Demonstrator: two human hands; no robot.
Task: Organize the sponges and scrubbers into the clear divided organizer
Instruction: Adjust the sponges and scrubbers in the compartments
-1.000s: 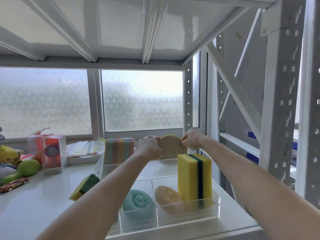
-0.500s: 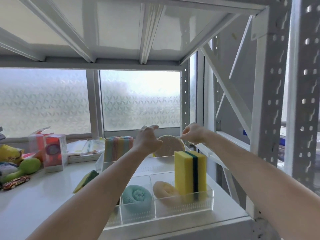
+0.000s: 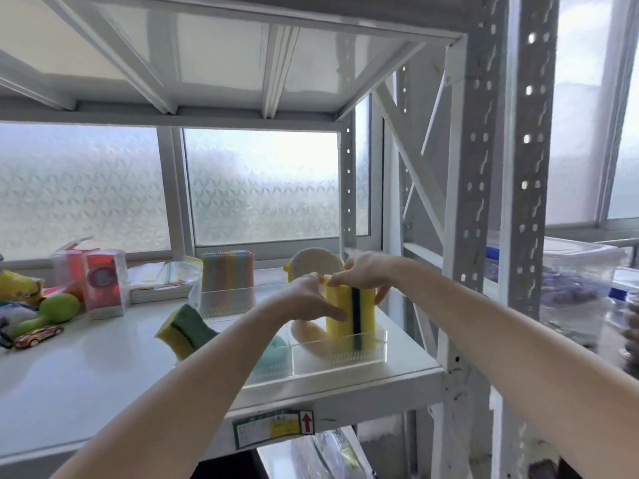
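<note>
On a white shelf [image 3: 103, 375], the clear divided organizer [image 3: 340, 356] holds a yellow sponge [image 3: 349, 312] standing upright in its near right compartment. Right hand [image 3: 359, 273] pinches its top; left hand [image 3: 311, 300] grips its 9 o'clock face. The left forearm hides the teal scrubber [image 3: 276, 354]; the round pad [image 3: 313, 264] at 12 o'clock blurs.

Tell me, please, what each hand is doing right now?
Left hand: closed on the upright yellow sponge stack.
Right hand: pinching the top of the same stack.

Head-worn view, forward-down, close onto shelf [image 3: 86, 375]
</note>
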